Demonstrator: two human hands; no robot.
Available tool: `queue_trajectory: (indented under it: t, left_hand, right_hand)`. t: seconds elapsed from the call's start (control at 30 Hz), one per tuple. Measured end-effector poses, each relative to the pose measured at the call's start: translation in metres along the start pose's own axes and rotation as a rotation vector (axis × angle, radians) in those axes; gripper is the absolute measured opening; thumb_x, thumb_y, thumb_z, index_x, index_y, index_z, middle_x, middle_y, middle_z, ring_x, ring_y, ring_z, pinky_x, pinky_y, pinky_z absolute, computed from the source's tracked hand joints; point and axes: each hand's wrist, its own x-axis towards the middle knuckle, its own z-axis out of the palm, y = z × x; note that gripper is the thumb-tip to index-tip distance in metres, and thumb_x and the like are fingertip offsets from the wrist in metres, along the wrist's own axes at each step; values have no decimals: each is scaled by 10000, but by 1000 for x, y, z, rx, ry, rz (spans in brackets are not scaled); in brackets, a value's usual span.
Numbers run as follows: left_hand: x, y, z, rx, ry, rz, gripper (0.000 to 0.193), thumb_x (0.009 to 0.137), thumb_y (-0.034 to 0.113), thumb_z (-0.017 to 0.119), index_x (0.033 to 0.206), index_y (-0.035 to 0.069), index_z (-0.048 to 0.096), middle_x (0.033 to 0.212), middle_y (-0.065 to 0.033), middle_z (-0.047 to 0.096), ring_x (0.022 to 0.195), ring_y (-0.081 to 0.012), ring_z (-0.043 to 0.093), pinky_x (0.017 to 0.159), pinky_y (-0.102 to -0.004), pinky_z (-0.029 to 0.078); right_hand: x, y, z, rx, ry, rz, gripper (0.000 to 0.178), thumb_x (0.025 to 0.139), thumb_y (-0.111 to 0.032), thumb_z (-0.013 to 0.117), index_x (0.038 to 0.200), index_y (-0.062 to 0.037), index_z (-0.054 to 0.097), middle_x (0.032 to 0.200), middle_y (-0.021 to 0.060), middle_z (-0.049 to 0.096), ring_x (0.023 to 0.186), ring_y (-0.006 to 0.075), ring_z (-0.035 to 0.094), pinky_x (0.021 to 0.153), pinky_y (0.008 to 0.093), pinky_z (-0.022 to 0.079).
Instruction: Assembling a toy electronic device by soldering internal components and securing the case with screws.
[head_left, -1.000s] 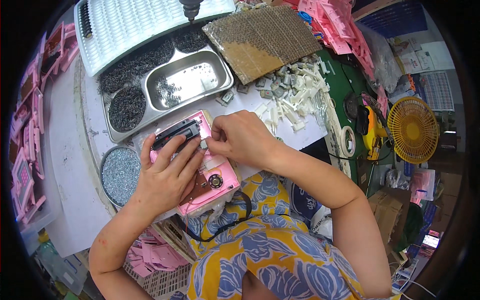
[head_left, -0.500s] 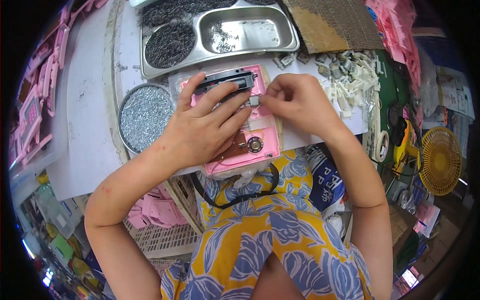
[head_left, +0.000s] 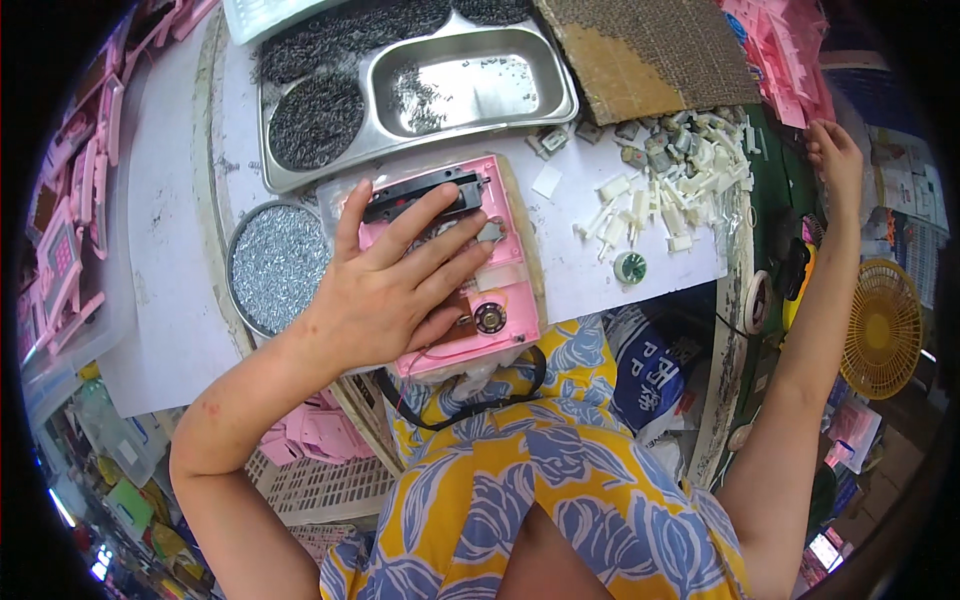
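My left hand (head_left: 385,275) lies with fingers spread over a pink plastic casing (head_left: 515,328), covering much of its inside. Beneath the fingers a black slotted part (head_left: 420,195) runs along the casing's far end. A small round speaker-like part (head_left: 490,317) sits near its close end, beside a partly hidden brown board. A small greyish piece (head_left: 491,230) shows by my fingertips. Far off to the right, my right hand (head_left: 838,165) is raised beside a heap of pink plastic parts (head_left: 785,60). Its fingers are loosely bent and apart, with nothing visible in them.
A metal tray (head_left: 465,85) of dark screws stands behind the casing; a round dish of silvery screws (head_left: 278,268) is left. White plastic parts (head_left: 660,195), a green round piece (head_left: 630,267) and cardboard (head_left: 650,60) lie rightward. A yellow fan (head_left: 880,325) stands far right.
My right hand has left the casing and swung out to the far right. My left hand stays spread on the casing. The small green round piece now shows on the white surface.
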Motion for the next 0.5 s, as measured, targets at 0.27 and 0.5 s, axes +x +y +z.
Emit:
queue_trajectory:
  t: [0.27,0.5]
  left_hand:
    - [19,6,-7,41,-77,-25,679,795,443,654,1399,140,592,1340,-36,576,1340,-323,441,1162,-691,53]
    - [24,20,-8,147,-102,-76,657,791,457,659,1368,146,624,1363,-4,551,1345,-308,405,1156,-712,29]
  right_hand:
    - [77,77,-24,-397,312,-80,352,853,-357,734,1044,-64,775,960,88,766,881,194,704,803,332,539]
    - [97,91,-12,-425,274,-180,374,790,-275,736,1129,-117,727,1080,121,747,1018,272,712,918,381,533]
